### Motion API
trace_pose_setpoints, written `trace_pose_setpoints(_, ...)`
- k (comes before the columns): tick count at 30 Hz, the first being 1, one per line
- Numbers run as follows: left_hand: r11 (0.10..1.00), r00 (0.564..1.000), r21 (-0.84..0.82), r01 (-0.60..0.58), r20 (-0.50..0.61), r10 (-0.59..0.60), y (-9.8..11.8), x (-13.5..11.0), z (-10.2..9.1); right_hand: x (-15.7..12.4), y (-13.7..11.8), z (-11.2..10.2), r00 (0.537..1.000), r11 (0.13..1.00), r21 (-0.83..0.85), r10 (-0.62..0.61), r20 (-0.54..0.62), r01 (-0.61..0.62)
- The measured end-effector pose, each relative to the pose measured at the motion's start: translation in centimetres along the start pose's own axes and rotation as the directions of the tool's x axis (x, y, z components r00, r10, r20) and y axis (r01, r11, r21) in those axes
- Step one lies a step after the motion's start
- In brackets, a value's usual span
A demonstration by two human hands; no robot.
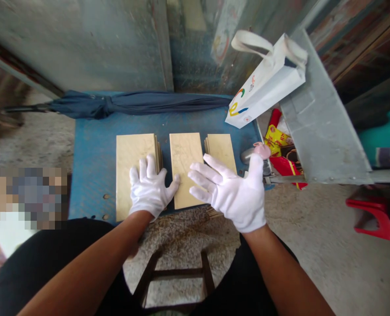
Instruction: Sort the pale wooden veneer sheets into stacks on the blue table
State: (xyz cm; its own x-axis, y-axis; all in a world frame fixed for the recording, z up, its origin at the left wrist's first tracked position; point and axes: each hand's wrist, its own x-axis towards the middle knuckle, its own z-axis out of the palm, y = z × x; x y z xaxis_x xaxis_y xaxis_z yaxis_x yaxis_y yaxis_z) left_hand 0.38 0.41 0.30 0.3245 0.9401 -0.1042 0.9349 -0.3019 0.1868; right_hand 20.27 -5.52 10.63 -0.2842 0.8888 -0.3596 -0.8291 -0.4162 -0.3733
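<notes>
Three groups of pale, flat rectangular boards lie side by side on a blue tabletop. My left hand (pixel 151 186), in a white glove, is palm down with fingers spread over the left stack of boards (pixel 125 151); its thumb reaches to the edge of the middle board (pixel 185 151). My right hand (pixel 232 188), also gloved in white, is turned palm up with fingers apart and holds nothing. It hovers by the right stack of boards (pixel 221 147) and hides its near part. Several layers show at the sides of the left and right stacks.
A folded dark blue umbrella (pixel 142 103) lies along the back of the blue table (pixel 92 162). A white paper bag (pixel 263 83) stands at the back right. Beside it is an open metal drawer (pixel 326 114) with colourful packets. A red stool (pixel 375 215) stands on the right.
</notes>
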Motion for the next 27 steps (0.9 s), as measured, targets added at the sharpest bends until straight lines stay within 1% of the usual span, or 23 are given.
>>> trace_pose_setpoints(2, 1.000, 1.000, -0.010, 0.002, 0.004, -0.002, 0.0, -0.1, -0.1, 1.0, 0.3, -0.2, 1.000, 1.000, -0.008, 0.009, -0.008, -0.009)
trace_pose_setpoints(6, 1.000, 1.000, -0.021, 0.001, 0.016, -0.001, 0.0, -0.2, -0.3, 2.9, 1.0, -0.7, 0.997, 0.999, -0.013, 0.046, -0.061, -0.047)
trace_pose_setpoints(9, 1.000, 1.000, -0.020, 0.004, 0.023, -0.004, -0.1, -0.2, -0.4, 3.5, 1.4, -1.0, 0.995, 0.998, -0.003, 0.061, -0.079, -0.062)
trace_pose_setpoints(14, 0.999, 1.000, -0.038, 0.014, 0.014, -0.013, -0.1, -0.2, -0.2, 2.8, 1.7, -1.7, 0.994, 0.997, -0.030, 0.065, -0.085, -0.068)
trace_pose_setpoints(21, 0.999, 1.000, -0.042, 0.008, -0.020, -0.009, -0.1, -0.2, 0.2, 1.2, 1.9, -3.3, 0.987, 0.993, -0.084, 0.075, -0.142, -0.088)
trace_pose_setpoints(27, 0.999, 1.000, -0.039, 0.015, -0.006, -0.015, 0.1, -0.2, 0.2, 0.3, 1.7, -3.8, 0.987, 0.992, -0.084, 0.077, -0.141, -0.089)
